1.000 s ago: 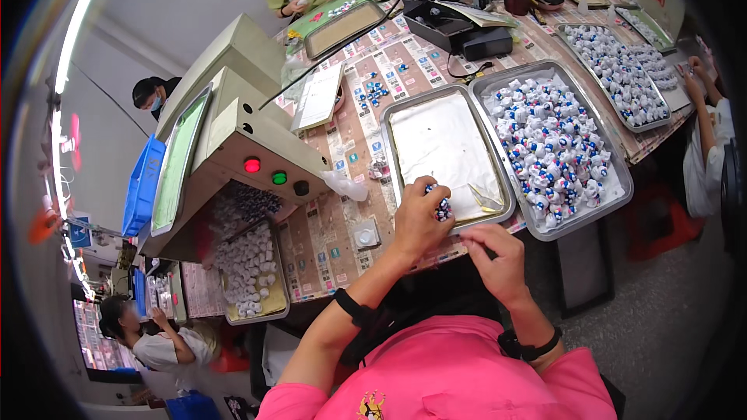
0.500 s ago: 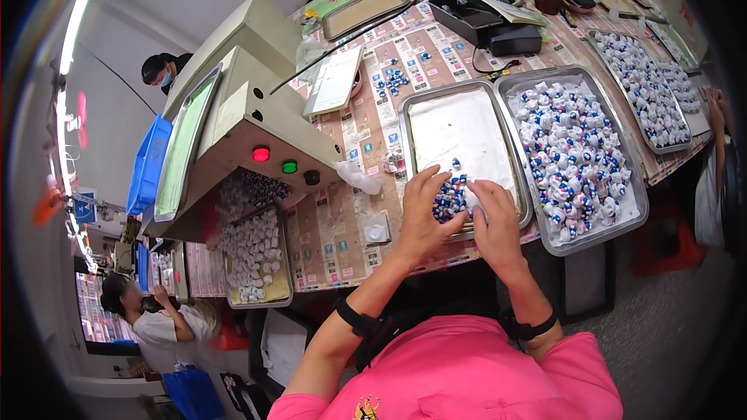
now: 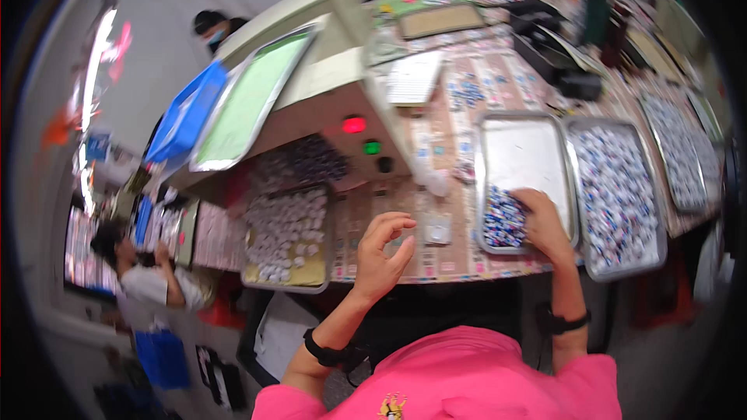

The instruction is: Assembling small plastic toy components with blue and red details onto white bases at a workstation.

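Observation:
My left hand (image 3: 381,259) is raised off the near edge of the table, fingers bent and thumb apart, with nothing visible between them. To its right stands a metal tray (image 3: 480,157) lined with white. A heap of small blue, white and red pieces (image 3: 502,219) fills its near left part. My right hand (image 3: 547,225) reaches into this tray, resting against the right side of the heap. Its fingertips are blurred and partly hidden, so I cannot see whether they hold a piece. A small white square item (image 3: 437,229) lies between my hands.
A beige machine (image 3: 342,101) with red and green lights stands at the left, above a tray of white pieces (image 3: 284,229). Another full tray (image 3: 618,187) adjoins on the right. Loose blue pieces (image 3: 467,91) lie farther back. Co-workers sit across the table and at the left.
My left hand has left the heap and moved left, toward the machine's side. My right hand stays at the tray. The whole view has swung left, and the picture is blurred.

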### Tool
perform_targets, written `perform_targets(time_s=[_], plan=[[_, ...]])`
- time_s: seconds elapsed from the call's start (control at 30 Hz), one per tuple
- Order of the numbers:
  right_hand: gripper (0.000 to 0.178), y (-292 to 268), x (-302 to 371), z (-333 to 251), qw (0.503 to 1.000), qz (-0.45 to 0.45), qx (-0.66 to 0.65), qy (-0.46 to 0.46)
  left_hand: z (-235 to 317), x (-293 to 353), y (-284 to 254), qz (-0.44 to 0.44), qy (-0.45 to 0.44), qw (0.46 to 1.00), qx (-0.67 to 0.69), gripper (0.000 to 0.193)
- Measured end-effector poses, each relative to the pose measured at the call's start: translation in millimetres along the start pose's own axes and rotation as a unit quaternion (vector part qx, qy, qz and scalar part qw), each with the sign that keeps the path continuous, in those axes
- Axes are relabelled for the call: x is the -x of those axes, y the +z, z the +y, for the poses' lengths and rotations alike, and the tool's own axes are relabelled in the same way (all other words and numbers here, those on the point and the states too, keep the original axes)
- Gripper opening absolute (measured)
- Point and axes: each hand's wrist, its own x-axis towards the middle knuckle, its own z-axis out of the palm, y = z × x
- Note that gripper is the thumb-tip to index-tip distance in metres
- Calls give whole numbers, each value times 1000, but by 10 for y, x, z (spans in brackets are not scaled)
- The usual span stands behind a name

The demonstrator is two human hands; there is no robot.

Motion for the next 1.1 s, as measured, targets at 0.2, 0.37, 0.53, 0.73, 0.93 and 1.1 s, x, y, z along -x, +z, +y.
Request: perform_targets(time_s=[0.2, 0.37, 0.53, 0.73, 0.93, 1.1], plan=[[37, -120, 202, 40, 994, 65, 87, 19, -443, -17, -1244, 10, -77, 992, -100, 21], [32, -137, 202, 18, 992, 65, 87, 60, -1080, -99, -2190, 52, -133, 966, -218, 28], [29, -166, 225, 32, 985, 61, 144, 77, -1929, -200, -2861, 136, -35, 931, -338, 43], [26, -228, 377, -179, 985, 95, 104, 103, -2182, -394, -3112, 164, -51, 900, -400, 59], [23, -285, 489, -377, 985, 101, 82, 112, -2456, -97, -3375, 175, -32, 906, -383, 56], [23, -213, 445, -518, 985, 82, 87, 123, -2691, 35, -3228, 197, 17, 887, -418, 52]])
